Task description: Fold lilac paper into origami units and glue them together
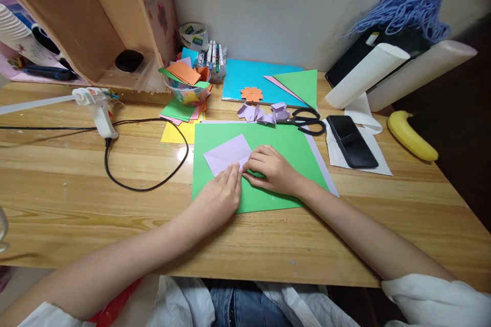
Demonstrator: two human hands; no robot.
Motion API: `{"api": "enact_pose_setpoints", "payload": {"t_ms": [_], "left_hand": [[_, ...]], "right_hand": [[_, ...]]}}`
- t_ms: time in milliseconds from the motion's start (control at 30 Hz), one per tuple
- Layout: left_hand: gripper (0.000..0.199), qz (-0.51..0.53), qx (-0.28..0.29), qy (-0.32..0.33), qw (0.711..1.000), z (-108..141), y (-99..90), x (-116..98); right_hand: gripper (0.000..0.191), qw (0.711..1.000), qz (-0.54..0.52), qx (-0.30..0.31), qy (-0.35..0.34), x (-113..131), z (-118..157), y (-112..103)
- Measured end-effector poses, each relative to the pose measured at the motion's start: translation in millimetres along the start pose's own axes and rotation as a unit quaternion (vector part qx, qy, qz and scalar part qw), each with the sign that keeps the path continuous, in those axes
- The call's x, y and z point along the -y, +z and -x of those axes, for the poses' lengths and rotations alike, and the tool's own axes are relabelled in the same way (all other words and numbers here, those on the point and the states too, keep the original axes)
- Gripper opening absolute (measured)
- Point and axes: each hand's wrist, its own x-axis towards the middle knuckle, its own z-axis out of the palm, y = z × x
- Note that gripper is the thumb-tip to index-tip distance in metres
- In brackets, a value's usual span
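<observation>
The person's left hand (222,196) lies with its fingers straight and close together, pressing the near edge of a lilac paper (227,154). The right hand (272,169) bends its fingers at the paper's right corner; whether they pinch it, one cannot tell. The paper rests on a green sheet (284,138). Just beyond lie folded lilac pieces (249,112) beside black-handled scissors (298,120), then an orange paper flower (251,94) on a blue pad (241,74).
</observation>
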Motion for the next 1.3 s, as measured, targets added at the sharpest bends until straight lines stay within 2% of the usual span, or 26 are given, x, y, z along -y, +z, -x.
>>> {"api": "enact_pose_setpoints", "payload": {"t_ms": [100, 267, 533, 667, 833, 933, 1033, 1200, 1300], "left_hand": [[0.042, 0.007, 0.020, -0.005, 1.000, -0.9, -3.6, 1.0], [0.029, 0.046, 0.009, -0.028, 0.998, 0.1, -7.1, 7.8], [0.018, 0.145, -0.070, -0.098, 0.982, -0.9, -5.4, 20.1], [0.020, 0.144, -0.081, -0.070, 0.984, -3.5, -2.4, 27.7], [0.021, 0.112, -0.095, 0.023, 0.989, -3.6, 3.5, 42.0], [0.020, 0.107, -0.091, 0.045, 0.989, -4.0, 3.5, 47.7], [0.018, 0.078, -0.086, 0.042, 0.992, -5.0, 0.1, 42.0], [0.015, -0.017, -0.045, -0.022, 0.999, -1.4, -4.8, 9.2], [0.021, -0.064, -0.038, -0.055, 0.996, 3.4, -3.3, -7.3]], "right_hand": [[0.014, 1.000, -0.001, 0.000, -0.023, -1.4, 0.2, 0.7], [0.017, 0.996, 0.041, -0.015, -0.073, -1.9, 2.1, 0.9], [0.016, 0.997, 0.026, -0.039, -0.065, -1.1, 2.0, 1.3], [0.017, 0.998, 0.010, -0.049, -0.049, -1.7, 2.8, 2.8], [0.017, 0.996, 0.029, -0.060, -0.059, 0.6, 3.1, 3.6], [0.015, 0.994, 0.049, -0.065, -0.069, 3.2, 2.0, 3.4], [0.013, 0.992, 0.066, -0.071, -0.076, 5.1, 0.6, 2.7], [0.018, 0.989, 0.091, -0.082, -0.076, 5.1, -0.2, 0.6], [0.023, 0.988, 0.108, -0.083, -0.076, 3.5, 0.4, -0.9]]}}
